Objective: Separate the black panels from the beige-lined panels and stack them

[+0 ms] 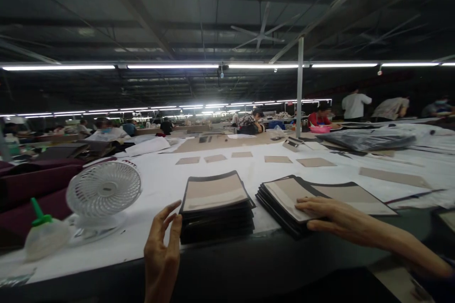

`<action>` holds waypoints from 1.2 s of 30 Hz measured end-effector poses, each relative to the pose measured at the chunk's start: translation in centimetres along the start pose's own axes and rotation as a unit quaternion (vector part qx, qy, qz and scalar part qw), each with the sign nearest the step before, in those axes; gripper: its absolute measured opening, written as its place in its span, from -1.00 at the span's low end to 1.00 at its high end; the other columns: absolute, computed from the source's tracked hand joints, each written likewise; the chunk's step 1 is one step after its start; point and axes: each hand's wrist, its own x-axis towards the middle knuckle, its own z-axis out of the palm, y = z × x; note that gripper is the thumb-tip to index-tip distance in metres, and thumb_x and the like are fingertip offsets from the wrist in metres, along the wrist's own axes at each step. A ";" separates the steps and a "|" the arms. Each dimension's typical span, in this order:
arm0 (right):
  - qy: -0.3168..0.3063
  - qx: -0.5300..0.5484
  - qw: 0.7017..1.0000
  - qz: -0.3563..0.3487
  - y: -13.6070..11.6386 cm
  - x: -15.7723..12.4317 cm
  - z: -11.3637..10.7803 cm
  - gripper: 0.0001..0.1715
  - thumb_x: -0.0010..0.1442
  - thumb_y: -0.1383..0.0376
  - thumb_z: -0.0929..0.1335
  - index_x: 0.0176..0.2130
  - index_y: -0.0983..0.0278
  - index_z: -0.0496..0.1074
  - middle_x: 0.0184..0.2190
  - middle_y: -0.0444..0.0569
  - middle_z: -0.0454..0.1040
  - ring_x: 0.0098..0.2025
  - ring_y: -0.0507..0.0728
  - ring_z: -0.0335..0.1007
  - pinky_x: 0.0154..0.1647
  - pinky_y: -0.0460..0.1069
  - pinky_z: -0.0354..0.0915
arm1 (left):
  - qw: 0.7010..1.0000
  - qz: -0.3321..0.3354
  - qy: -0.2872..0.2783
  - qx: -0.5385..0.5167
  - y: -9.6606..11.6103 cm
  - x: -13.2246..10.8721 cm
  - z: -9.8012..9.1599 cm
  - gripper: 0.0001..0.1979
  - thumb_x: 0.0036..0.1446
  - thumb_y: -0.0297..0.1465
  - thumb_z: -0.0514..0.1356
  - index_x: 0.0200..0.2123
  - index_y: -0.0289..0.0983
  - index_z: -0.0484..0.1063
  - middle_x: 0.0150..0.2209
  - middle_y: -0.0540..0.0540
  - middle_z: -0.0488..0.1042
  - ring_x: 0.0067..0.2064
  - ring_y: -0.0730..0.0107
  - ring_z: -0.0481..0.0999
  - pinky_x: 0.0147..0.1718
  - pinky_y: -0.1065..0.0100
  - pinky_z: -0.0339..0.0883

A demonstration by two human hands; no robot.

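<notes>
Beige panels with black borders lie in a tall, fairly even stack (216, 194) near the table's front edge. My left hand (161, 246) is upright at that stack's left side, thumb and fingers apart, its fingertips close to the edge; whether they touch it I cannot tell. To the right, a second stack (280, 194) of the same panels sits fanned and slanted. On its top panel lies my right hand (330, 215), fingers stretched out flat and gripping nothing. Another bordered panel (355, 194) lies partly behind the right hand and forearm.
A white fan (106, 194) and a squeeze bottle with green nozzle (46, 236) stand at left, beside dark red material (31, 189). Several loose beige pieces (277, 159) lie farther back on the white-covered table (152, 184). Clear plastic sheeting (369, 139) lies back right. People work beyond.
</notes>
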 end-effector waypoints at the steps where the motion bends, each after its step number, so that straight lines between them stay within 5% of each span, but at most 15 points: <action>1: 0.003 0.004 1.000 -0.012 0.0 0.1 0.0 -0.34 0.21 -0.11 0.22 0.12 0.19 0.40 0.17 0.05 0.32 0.21 0.37 0.18 0.21 0.23 0.13 | 1.000 0.015 -0.009 0.014 0.5 -0.4 0.3 -0.59 0.09 -0.11 0.17 -0.06 -0.20 0.41 0.02 -0.13 0.44 0.08 0.07 0.39 0.17 0.05 0.13; 9: 0.167 -0.108 0.973 -0.113 -1.8 2.9 -3.9 -0.53 0.31 0.12 0.11 -0.13 0.20 0.51 -0.24 0.06 0.56 -0.22 0.25 0.47 -0.20 0.09 0.32 | 0.954 0.276 -0.089 0.077 4.7 -2.2 4.9 -0.74 0.09 -0.42 0.20 -0.11 -0.18 0.48 -0.08 -0.13 0.52 0.10 0.08 0.36 0.14 0.10 0.16; 13: 0.208 -0.166 0.952 -0.149 -4.4 5.1 -6.1 -0.62 0.28 0.28 0.12 -0.27 0.23 0.48 -0.37 0.02 0.54 -0.33 0.17 0.44 -0.35 -0.01 0.23 | 0.945 0.262 -0.184 0.066 7.1 -1.6 8.2 -0.71 0.11 -0.41 0.18 -0.06 -0.22 0.44 -0.08 -0.18 0.50 0.04 0.07 0.41 0.05 0.10 0.26; 17: 0.155 -0.146 0.969 -0.125 -6.2 5.5 -7.2 -0.65 0.28 0.27 0.15 -0.25 0.23 0.48 -0.33 0.00 0.54 -0.31 0.15 0.44 -0.35 -0.03 0.23 | 0.914 0.242 -0.319 0.069 7.7 -1.1 11.8 -0.62 0.07 -0.42 0.22 0.00 -0.26 0.39 -0.03 -0.23 0.48 0.05 0.04 0.40 0.06 0.06 0.26; 22: -0.025 -0.009 0.995 -0.098 -2.8 3.1 -6.0 -0.45 0.13 -0.02 0.33 -0.01 0.25 0.48 0.00 0.08 0.47 0.04 0.28 0.36 0.05 0.08 0.23 | 0.852 0.257 -0.430 0.154 5.8 -2.7 14.5 -0.47 0.04 -0.33 0.27 0.08 -0.39 0.31 0.03 -0.26 0.44 0.09 0.07 0.38 0.10 0.10 0.26; 25: -0.080 0.032 0.996 -0.015 -0.4 1.5 -4.9 -0.11 -0.12 0.08 0.49 0.17 0.27 0.33 0.17 0.11 0.30 0.19 0.36 0.20 0.19 0.14 0.13 | 0.826 0.260 -0.473 0.160 4.7 -3.9 15.5 -0.39 -0.01 -0.21 0.32 0.06 -0.41 0.33 0.03 -0.29 0.44 0.08 0.04 0.39 0.08 0.13 0.27; 28: -0.074 0.035 0.996 0.022 0.4 0.7 -4.5 -0.25 -0.08 0.18 0.46 0.12 0.22 0.39 0.10 0.07 0.40 0.13 0.38 0.27 0.13 0.16 0.20 | 0.797 0.272 -0.509 0.181 4.5 -4.4 16.5 -0.35 -0.06 -0.15 0.34 0.04 -0.39 0.33 -0.02 -0.28 0.47 0.04 0.00 0.42 0.04 0.13 0.30; 32: -0.054 0.049 0.996 -0.045 0.5 1.0 -5.3 -0.59 0.11 0.17 0.35 -0.02 0.10 0.52 -0.08 -0.06 0.54 -0.03 0.31 0.44 -0.03 0.09 0.33 | 0.762 0.279 -0.540 0.225 5.6 -4.1 17.9 -0.51 0.09 -0.17 0.22 0.03 -0.31 0.32 -0.14 -0.23 0.53 -0.08 0.00 0.52 -0.12 0.15 0.39; 36: 0.074 -0.012 0.990 -0.117 0.5 2.2 -5.4 -0.68 0.22 0.23 0.27 -0.11 0.13 0.55 -0.23 -0.05 0.58 -0.17 0.24 0.50 -0.11 0.08 0.37 | 0.781 0.295 -0.475 0.279 7.3 -3.3 19.2 -0.68 0.24 -0.40 0.02 0.04 -0.30 0.32 -0.20 -0.24 0.56 -0.18 0.01 0.57 -0.25 0.18 0.40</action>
